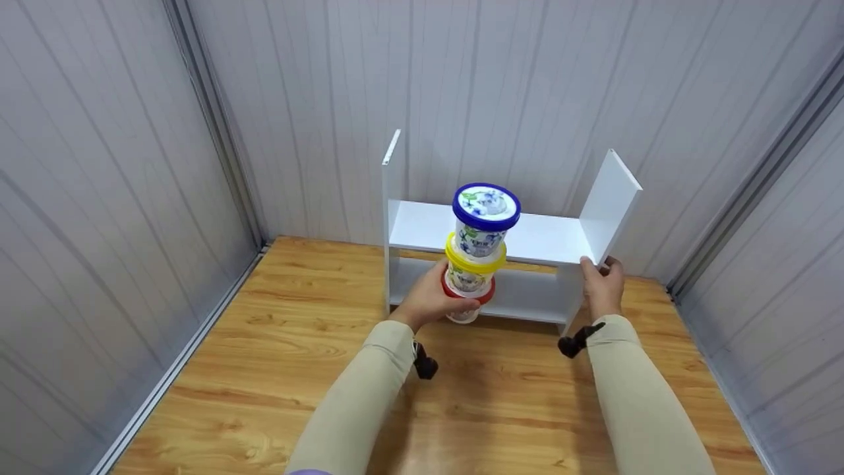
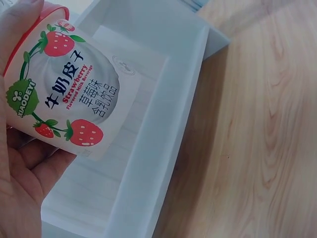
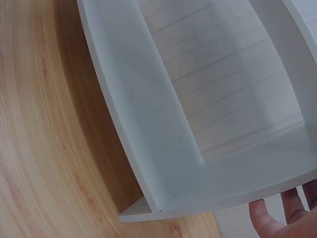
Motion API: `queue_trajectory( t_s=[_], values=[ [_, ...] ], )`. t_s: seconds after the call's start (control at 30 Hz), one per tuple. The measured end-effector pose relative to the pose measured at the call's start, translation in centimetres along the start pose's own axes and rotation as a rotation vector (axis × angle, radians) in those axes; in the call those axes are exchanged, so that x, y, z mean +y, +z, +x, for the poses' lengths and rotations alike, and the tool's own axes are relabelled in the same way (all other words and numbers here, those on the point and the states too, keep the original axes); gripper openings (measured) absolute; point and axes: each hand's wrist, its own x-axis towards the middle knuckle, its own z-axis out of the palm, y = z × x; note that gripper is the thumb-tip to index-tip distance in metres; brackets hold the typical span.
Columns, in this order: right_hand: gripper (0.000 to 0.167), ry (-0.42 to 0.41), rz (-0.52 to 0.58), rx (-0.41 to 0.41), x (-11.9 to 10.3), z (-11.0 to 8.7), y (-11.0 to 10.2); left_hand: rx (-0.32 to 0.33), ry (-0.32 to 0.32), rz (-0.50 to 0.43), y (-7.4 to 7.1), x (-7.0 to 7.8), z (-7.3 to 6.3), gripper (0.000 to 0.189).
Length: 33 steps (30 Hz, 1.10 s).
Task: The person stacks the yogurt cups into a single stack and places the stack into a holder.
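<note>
My left hand grips the lowest of a stack of three paper cups, a red-lidded one with strawberries printed on it. On top of it sits a yellow-lidded cup, and the blue-lidded cup tops the stack, tilted slightly. The stack is held in front of a white two-tier shelf. At the shelf's right side panel, my right hand holds the edge near the upper board. In the right wrist view, its fingertips touch the panel's outer face, with part of the hand out of frame.
The shelf stands on a wood-grain surface, close to the panelled back wall. More panelled walls rise at left and right. The shelf's left side panel stands upright, and its lower board lies behind the cups.
</note>
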Motion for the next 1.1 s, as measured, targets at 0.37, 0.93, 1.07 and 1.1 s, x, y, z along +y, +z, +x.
queue_trajectory(
  t_s=[0.37, 0.93, 1.07, 1.1],
  values=[
    [0.081, -0.013, 0.0, 0.0, 0.4, 0.1, -0.1, 0.019, -0.012, -0.002, -0.3, 0.8, 0.1, 0.079],
    [0.084, 0.009, 0.004, -0.011, 0.6, 0.0, -0.3, 0.033, -0.002, 0.038, -0.8, 2.5, 0.9, 0.079],
    [0.083, 0.026, 0.001, -0.016, 0.5, -0.1, -0.3, 0.043, -0.01, 0.026, -1.0, 2.8, 1.0, 0.081],
    [0.083, 0.024, 0.003, -0.016, 0.5, -0.2, -0.3, 0.044, -0.01, 0.023, -1.2, 2.8, 1.1, 0.082]
  ],
)
